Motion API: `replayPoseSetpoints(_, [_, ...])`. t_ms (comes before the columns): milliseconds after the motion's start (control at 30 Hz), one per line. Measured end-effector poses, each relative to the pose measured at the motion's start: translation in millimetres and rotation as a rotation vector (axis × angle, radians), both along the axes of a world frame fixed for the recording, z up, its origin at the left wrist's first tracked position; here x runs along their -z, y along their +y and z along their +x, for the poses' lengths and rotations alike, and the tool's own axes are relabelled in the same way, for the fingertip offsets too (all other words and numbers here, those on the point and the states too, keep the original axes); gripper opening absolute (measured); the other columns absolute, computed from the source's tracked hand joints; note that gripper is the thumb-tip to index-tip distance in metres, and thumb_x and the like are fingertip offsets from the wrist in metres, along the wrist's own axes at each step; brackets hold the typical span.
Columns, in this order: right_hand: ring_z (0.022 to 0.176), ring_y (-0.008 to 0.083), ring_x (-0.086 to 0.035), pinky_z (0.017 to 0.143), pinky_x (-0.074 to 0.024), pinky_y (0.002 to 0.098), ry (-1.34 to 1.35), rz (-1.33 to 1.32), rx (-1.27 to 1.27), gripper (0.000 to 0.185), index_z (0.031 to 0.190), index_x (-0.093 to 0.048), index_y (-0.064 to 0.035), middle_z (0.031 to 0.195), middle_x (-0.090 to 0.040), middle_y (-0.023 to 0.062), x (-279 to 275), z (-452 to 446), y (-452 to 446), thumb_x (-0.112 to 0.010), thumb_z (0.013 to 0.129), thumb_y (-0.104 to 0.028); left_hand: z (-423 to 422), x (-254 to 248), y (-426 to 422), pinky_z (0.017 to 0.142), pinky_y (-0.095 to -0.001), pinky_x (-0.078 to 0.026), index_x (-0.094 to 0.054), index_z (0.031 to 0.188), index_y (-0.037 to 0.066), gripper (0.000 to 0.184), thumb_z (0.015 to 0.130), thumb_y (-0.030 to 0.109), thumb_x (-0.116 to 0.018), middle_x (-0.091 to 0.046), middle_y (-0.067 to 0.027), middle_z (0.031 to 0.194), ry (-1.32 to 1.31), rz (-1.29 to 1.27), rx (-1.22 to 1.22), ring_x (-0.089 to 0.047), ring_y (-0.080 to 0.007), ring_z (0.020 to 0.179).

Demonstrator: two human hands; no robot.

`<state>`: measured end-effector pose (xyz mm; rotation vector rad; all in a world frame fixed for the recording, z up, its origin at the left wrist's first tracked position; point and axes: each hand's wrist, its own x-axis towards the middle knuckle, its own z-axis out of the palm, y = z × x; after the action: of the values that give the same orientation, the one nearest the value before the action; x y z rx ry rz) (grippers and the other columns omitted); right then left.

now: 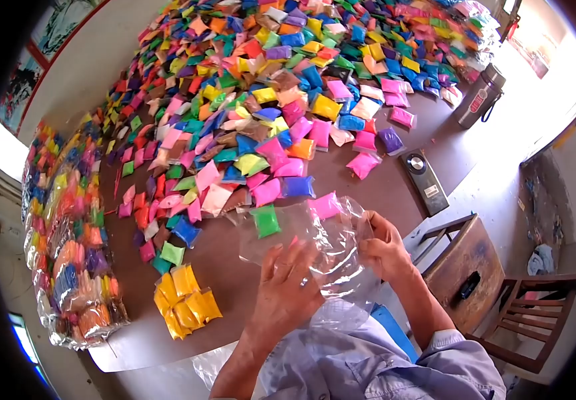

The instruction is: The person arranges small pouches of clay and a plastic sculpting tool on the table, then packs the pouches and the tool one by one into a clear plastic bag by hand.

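Note:
A large clear plastic bag [342, 257] is stretched between my two hands above the table's near edge. My right hand [384, 248] pinches its right side between thumb and fingers. My left hand [290, 283] is at its left side, fingers curved against the film; the fingertips are partly hidden, and a small bit of pink shows beside them. A green packet [266, 221] and a pink packet [326, 205] show at the bag's far edge; whether they lie inside it or behind it I cannot tell. Left of my left hand sits a group of yellow packets [186, 301].
A big heap of small coloured packets [254, 100] covers the far table [231, 283]. Filled clear bags [71, 267] stand along the left edge. To the right are a dark device with a round dial [424, 183], a flask [480, 97], a wooden stool [468, 273] and a chair [534, 317].

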<state>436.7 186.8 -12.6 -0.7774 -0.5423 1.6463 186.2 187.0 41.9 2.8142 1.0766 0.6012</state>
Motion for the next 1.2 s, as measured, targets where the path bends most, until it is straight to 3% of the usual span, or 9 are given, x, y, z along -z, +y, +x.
replayPoseSetpoints(67, [0.092, 0.0126, -0.068, 0.059, -0.0491, 0.0234, 0.102, -0.040, 0.019, 0.065, 0.148, -0.050, -0.0022, 0.132, -0.068, 0.0126, -24.1, 0.5, 11.5, -0.060, 0.085, 0.006, 8.1, 7.7, 4.5, 0.119, -0.0562, -0.034, -0.066, 0.136, 0.015, 0.057, 0.085, 0.032, -0.084, -0.059, -0.0097, 0.149, 0.012, 0.025, 0.018, -0.051, -0.0294, 0.143])
replayPoseSetpoints(133, [0.095, 0.0146, -0.070, 0.065, -0.0537, 0.0253, 0.026, -0.033, 0.006, 0.068, 0.155, -0.043, -0.0031, 0.137, -0.065, 0.0164, -19.7, 14.4, 14.6, -0.063, 0.090, -0.005, 14.0, 16.1, 9.5, 0.119, -0.0570, -0.034, -0.066, 0.137, 0.016, 0.056, 0.087, 0.033, -0.083, -0.058, -0.0099, 0.150, 0.022, 0.049, 0.038, -0.049, -0.0290, 0.144])
replayPoseSetpoints(233, [0.093, 0.0158, -0.071, 0.069, -0.0583, 0.0268, 0.328, -0.050, -0.060, 0.063, 0.156, -0.044, -0.0049, 0.137, -0.066, 0.0186, -14.2, 23.8, 24.5, -0.068, 0.099, -0.019, 20.7, 24.7, 16.5, 0.119, -0.0579, -0.033, -0.066, 0.138, 0.017, 0.053, 0.089, 0.031, -0.080, -0.056, -0.0102, 0.152, 0.100, 0.071, 0.087, -0.047, -0.0298, 0.147])
replayPoseSetpoints(300, [0.096, 0.0122, -0.068, 0.079, -0.0565, 0.0251, 0.147, -0.015, 0.128, 0.033, 0.134, -0.063, -0.0049, 0.118, -0.071, 0.0064, -11.3, 20.6, 28.0, -0.066, 0.103, -0.015, 27.1, 26.7, 20.9, 0.121, -0.0564, -0.034, -0.068, 0.135, 0.016, 0.041, 0.095, 0.026, -0.069, -0.058, -0.0131, 0.149, 0.061, -0.005, 0.041, -0.048, -0.0308, 0.146])
replayPoseSetpoints(533, [0.088, 0.0096, -0.066, 0.075, -0.0552, 0.0247, 0.069, 0.015, 0.206, 0.015, 0.114, -0.064, -0.0082, 0.099, -0.069, 0.0023, -4.1, 52.0, 38.8, -0.069, 0.099, -0.009, 21.8, 53.1, 37.7, 0.119, -0.0543, -0.035, -0.066, 0.137, 0.012, 0.045, 0.094, 0.020, -0.074, -0.050, -0.0116, 0.157, 0.127, 0.026, -0.041, -0.043, -0.0338, 0.149])
replayPoseSetpoints(767, [0.082, 0.0069, -0.064, 0.068, -0.0542, 0.0239, 0.036, -0.047, 0.256, 0.015, 0.112, -0.064, -0.0107, 0.097, -0.067, -0.0016, -0.5, 59.6, 52.6, -0.071, 0.099, -0.012, 21.8, 10.7, 16.3, 0.115, -0.0505, -0.040, -0.071, 0.127, 0.010, 0.041, 0.091, 0.027, -0.080, -0.065, -0.0097, 0.141, 0.009, -0.087, 0.028, -0.057, -0.0289, 0.137])
replayPoseSetpoints(833, [0.082, 0.0070, -0.064, 0.069, -0.0539, 0.0240, 0.028, -0.060, 0.225, 0.014, 0.112, -0.065, -0.0105, 0.097, -0.067, -0.0015, -4.1, 61.4, 54.3, -0.071, 0.100, -0.013, 18.1, 11.1, -0.8, 0.112, -0.0476, -0.043, -0.073, 0.121, 0.009, 0.036, 0.091, 0.029, -0.080, -0.069, -0.0086, 0.133, 0.014, -0.373, 0.156, -0.062, -0.0268, 0.128])
replayPoseSetpoints(933, [0.082, 0.0074, -0.064, 0.070, -0.0532, 0.0241, 0.025, -0.032, 0.249, 0.015, 0.112, -0.065, -0.0095, 0.096, -0.067, -0.0011, -4.5, 57.9, 63.0, -0.072, 0.100, -0.013, 7.5, 8.0, -15.6, 0.110, -0.0446, -0.043, -0.074, 0.119, 0.009, 0.038, 0.090, 0.032, -0.080, -0.069, -0.0082, 0.132, 0.136, -0.431, 0.131, -0.063, -0.0255, 0.123])
replayPoseSetpoints(1200, [0.077, 0.0052, -0.061, 0.066, -0.0485, 0.0203, -0.117, 0.137, 0.376, 0.016, 0.114, -0.071, -0.0056, 0.093, -0.068, -0.0023, -18.7, 54.6, 84.7, -0.075, 0.100, -0.013, -26.5, 16.4, -46.1, 0.111, -0.0440, -0.042, -0.074, 0.120, 0.009, 0.037, 0.089, 0.030, -0.081, -0.069, -0.0070, 0.133, 0.067, -0.336, 0.008, -0.062, -0.0237, 0.124])
